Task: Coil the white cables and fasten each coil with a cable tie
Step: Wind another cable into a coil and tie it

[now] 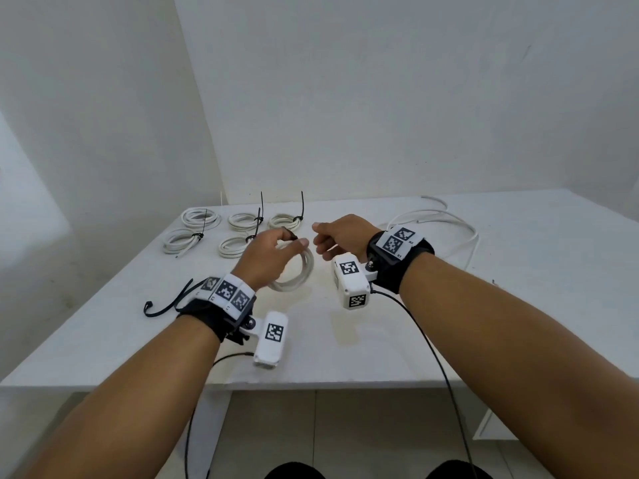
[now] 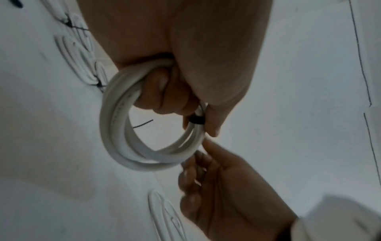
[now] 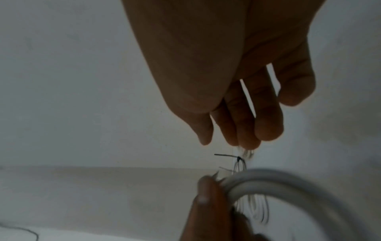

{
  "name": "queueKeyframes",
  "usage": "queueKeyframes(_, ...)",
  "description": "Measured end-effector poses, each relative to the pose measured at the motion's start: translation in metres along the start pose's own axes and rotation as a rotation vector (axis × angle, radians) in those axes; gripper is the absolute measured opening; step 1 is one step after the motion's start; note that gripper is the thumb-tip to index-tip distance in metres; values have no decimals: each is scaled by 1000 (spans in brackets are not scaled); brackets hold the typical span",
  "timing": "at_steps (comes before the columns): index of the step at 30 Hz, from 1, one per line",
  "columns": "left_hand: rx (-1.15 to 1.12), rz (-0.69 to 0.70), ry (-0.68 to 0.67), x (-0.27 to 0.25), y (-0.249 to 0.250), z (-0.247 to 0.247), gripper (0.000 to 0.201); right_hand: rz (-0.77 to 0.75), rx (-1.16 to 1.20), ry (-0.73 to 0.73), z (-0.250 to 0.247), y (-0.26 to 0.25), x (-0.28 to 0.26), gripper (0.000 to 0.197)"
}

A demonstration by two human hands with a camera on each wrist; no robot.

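Note:
My left hand (image 1: 294,245) grips a coil of white cable (image 1: 297,271) a little above the table, near its middle. In the left wrist view the fingers (image 2: 164,96) curl through the coil (image 2: 123,130) and the thumb presses beside a black cable tie (image 2: 196,121) wrapped round the strands. My right hand (image 1: 320,238) hovers just right of the coil, fingers relaxed, holding nothing. The right wrist view shows its fingers (image 3: 247,127) straight above the coil (image 3: 278,182) and my left thumb (image 3: 206,203).
Several tied white coils (image 1: 242,221) with upright black tie tails lie at the back left of the white table (image 1: 345,357). Loose white cables (image 1: 449,223) sprawl at the back right. A black strap (image 1: 162,305) trails from my left wrist. White walls stand behind.

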State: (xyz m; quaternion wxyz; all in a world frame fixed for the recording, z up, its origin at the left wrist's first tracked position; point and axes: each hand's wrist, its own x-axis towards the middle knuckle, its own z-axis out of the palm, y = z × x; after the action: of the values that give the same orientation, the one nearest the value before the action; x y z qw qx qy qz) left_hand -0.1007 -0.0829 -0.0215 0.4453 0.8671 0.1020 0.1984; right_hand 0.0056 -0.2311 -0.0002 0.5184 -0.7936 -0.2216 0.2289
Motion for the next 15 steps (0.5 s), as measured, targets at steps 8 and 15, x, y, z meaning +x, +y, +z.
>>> queueKeyframes(8,291,-98,-63,58,-16,-14,27,120,-234,101,-36,18,12,20)
queueKeyframes(15,655,-121,-182,82,-35,6,37,119,-402,173,-63,30,24,16)
